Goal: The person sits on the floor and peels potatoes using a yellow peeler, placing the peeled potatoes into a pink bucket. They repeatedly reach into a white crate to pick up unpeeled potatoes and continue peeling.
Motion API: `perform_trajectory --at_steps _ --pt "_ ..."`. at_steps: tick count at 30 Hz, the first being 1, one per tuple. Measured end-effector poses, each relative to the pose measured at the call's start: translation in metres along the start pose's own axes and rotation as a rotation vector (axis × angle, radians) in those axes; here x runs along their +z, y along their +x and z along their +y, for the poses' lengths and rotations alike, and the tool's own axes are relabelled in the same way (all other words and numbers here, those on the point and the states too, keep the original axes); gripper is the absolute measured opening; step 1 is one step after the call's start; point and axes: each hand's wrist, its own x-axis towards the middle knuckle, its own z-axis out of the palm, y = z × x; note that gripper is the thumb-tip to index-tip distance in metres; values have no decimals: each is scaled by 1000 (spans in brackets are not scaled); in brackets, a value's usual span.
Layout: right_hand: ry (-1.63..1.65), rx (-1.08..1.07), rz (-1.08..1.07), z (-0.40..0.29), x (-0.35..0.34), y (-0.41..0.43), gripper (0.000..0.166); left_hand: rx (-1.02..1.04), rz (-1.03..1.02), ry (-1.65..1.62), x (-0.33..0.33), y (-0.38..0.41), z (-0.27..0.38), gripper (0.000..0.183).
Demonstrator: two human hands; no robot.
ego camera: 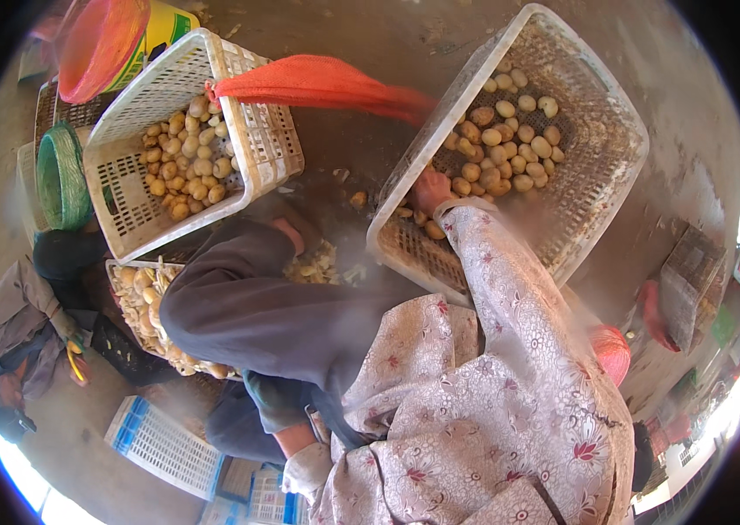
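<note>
My bare right hand point(434, 190) reaches into a dirty white plastic crate point(596, 170), beside a heap of round tan bulbs point(498, 154) that look like onions. Its fingers are partly hidden, so any grip cannot be made out. My left hand point(271, 403), in a grey-green glove, is low beside my thigh; its fingertips are out of sight. Across from my knee, a second white crate point(232, 131) lies tipped with its opening towards me, and more tan bulbs point(189, 157) are in it. A red mesh bag point(317, 82) stretches from that crate's rim towards the first crate, its far end blurred.
Beyond my knee is a crate of bulbs with stalks point(146, 315). A co-worker point(28, 335) at the left holds a yellow-handled tool point(74, 361). Blue-and-white crates point(166, 446), a yellow bucket point(163, 39) and a green mesh bag point(64, 177) stand around. Trimmings point(314, 266) litter the floor.
</note>
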Motion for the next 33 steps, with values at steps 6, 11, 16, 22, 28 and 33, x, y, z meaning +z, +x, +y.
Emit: perform_trajectory --at_steps 6,11,16,22,28,33 --pt "883 225 -276 41 -36 -8 55 50 116 -44 10 -3 22 43" --pt "1717 314 -365 22 -143 -72 51 933 398 1175 49 -45 75 40" --pt "1810 -8 -222 -1 -228 -92 34 733 34 883 122 -44 110 43" --pt "1525 -470 68 -122 -294 -107 39 160 -522 -197 221 -36 38 50" --pt "771 -744 488 -136 -290 -118 34 -164 -677 -459 222 -12 20 54" --pt "1334 -215 293 -81 -276 -124 14 51 -742 -177 220 0 17 51"
